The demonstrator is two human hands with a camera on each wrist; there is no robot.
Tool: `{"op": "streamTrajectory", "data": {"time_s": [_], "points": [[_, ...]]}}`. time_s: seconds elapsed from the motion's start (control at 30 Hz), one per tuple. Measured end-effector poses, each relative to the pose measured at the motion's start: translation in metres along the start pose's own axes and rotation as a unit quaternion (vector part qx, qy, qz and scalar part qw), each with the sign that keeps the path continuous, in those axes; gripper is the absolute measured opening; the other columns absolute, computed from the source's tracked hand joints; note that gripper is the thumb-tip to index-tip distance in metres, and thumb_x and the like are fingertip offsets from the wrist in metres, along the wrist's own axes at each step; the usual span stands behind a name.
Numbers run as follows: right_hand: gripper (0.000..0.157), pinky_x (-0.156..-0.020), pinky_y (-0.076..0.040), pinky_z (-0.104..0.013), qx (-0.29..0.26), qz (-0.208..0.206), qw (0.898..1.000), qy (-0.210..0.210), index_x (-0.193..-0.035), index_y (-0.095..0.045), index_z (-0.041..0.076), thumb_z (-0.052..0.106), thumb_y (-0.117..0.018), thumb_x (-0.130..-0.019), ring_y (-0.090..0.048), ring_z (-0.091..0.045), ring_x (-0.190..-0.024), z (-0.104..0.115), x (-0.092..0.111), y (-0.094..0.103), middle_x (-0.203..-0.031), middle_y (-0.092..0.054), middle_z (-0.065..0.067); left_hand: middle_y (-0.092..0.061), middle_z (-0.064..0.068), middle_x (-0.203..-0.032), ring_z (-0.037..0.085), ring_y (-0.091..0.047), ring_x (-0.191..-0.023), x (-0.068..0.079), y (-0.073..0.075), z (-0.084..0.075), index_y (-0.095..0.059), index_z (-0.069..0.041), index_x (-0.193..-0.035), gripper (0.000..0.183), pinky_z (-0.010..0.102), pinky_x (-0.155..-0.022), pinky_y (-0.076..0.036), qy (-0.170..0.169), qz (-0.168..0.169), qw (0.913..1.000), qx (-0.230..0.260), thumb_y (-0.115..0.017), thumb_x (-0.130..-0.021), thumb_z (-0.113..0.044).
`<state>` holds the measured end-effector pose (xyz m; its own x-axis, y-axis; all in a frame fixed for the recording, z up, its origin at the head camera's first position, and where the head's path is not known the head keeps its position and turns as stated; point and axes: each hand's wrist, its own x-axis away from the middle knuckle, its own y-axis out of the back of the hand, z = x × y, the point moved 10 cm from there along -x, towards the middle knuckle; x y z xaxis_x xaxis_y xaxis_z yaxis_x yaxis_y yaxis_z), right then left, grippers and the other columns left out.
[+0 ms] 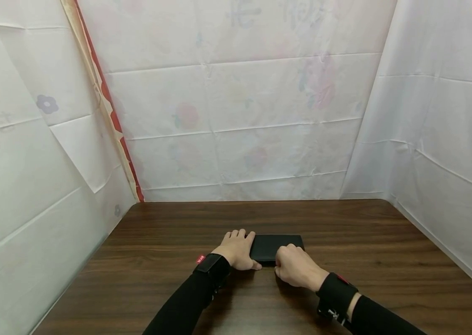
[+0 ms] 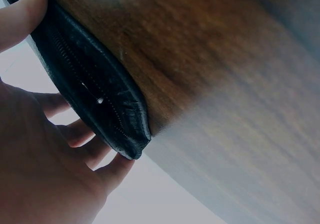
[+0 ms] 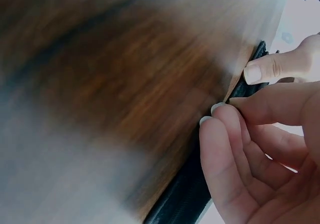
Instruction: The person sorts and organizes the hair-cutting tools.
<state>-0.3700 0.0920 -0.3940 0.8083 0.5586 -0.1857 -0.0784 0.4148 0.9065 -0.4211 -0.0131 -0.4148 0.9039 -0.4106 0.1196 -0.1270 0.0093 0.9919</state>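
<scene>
Both hands clamp a black zippered wallet (image 1: 278, 246) lying flat on the table (image 1: 345, 232): left hand (image 1: 238, 249) at its left end, right hand (image 1: 296, 270) pinching the near edge. Pinched fingertips might slip off the zipper.

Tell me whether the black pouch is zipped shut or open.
Seems shut: the pouch lies flat on the table, its zipper teeth meeting along the edge in the left wrist view; the slider is hidden.

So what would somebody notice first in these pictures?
Probably the flat black zippered pouch lying in the middle of the dark brown wooden table, with both hands on it. The left hand grips its left end, and the right hand pinches its near edge. White flowery sheets hang all around.
</scene>
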Motion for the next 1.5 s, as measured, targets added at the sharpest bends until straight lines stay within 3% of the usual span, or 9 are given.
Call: {"op": "streamTrajectory", "data": {"time_s": [0.4,0.8,1.2,1.3,1.4,1.5], "points": [[0.027,-0.043,-0.037,-0.021,0.001,-0.004,1.0,-0.002,-0.063,-0.067,0.014,0.0,-0.069,-0.086,-0.042,-0.003,-0.042,0.0,-0.002,-0.001,-0.051,-0.047,0.009,-0.045,0.014,-0.15,0.033,-0.042,-0.139,-0.002,-0.002,0.001,-0.037,-0.015,-0.157,0.094,0.049,-0.115,-0.032,0.002,0.004,1.0,0.0,-0.071,-0.085,-0.065],[0.022,-0.045,-0.04,-0.023,0.006,0.017,0.999,-0.031,-0.067,-0.069,0.015,0.005,-0.073,-0.087,-0.047,-0.005,-0.046,-0.008,0.009,0.001,-0.058,-0.053,0.01,-0.044,0.014,-0.151,0.033,-0.041,-0.139,-0.001,-0.001,0.001,-0.036,-0.014,-0.158,0.094,0.049,-0.116,-0.031,-0.007,0.004,1.0,0.002,-0.069,-0.086,-0.065],[0.022,-0.046,-0.04,-0.023,-0.025,0.037,0.999,-0.023,-0.071,-0.073,0.014,0.005,-0.071,-0.09,-0.049,-0.006,-0.045,-0.012,0.014,0.001,-0.055,-0.053,0.011,-0.043,0.016,-0.153,0.035,-0.038,-0.143,0.004,0.002,-0.002,-0.037,-0.011,-0.158,0.093,0.049,-0.121,-0.024,-0.011,-0.007,0.9997,0.022,-0.071,-0.087,-0.061],[0.018,-0.046,-0.042,-0.023,-0.026,0.032,0.999,-0.017,-0.074,-0.074,0.013,0.005,-0.072,-0.09,-0.049,-0.005,-0.046,-0.011,0.015,0.0,-0.057,-0.054,0.012,-0.044,0.016,-0.152,0.034,-0.039,-0.142,0.008,0.004,-0.005,-0.04,-0.011,-0.156,0.091,0.049,-0.118,-0.029,-0.012,-0.019,0.9996,0.014,-0.072,-0.087,-0.06],[0.018,-0.046,-0.042,-0.023,-0.022,0.026,0.999,-0.011,-0.072,-0.074,0.013,0.006,-0.073,-0.089,-0.049,-0.004,-0.045,-0.01,0.016,0.0,-0.057,-0.054,0.012,-0.049,0.014,-0.144,0.032,-0.044,-0.134,0.012,0.009,-0.014,-0.048,-0.011,-0.151,0.082,0.048,-0.111,-0.037,-0.024,-0.054,0.9982,0.013,-0.074,-0.087,-0.056],[0.024,-0.044,-0.039,-0.022,-0.022,0.021,1.0,-0.005,-0.067,-0.071,0.016,0.006,-0.073,-0.089,-0.047,-0.003,-0.043,-0.01,0.017,0.001,-0.053,-0.051,0.013,-0.056,0.009,-0.123,0.028,-0.052,-0.115,0.018,0.02,-0.027,-0.062,-0.011,-0.133,0.055,0.044,-0.099,-0.044,-0.047,-0.097,0.9935,0.036,-0.075,-0.091,-0.045]]}}
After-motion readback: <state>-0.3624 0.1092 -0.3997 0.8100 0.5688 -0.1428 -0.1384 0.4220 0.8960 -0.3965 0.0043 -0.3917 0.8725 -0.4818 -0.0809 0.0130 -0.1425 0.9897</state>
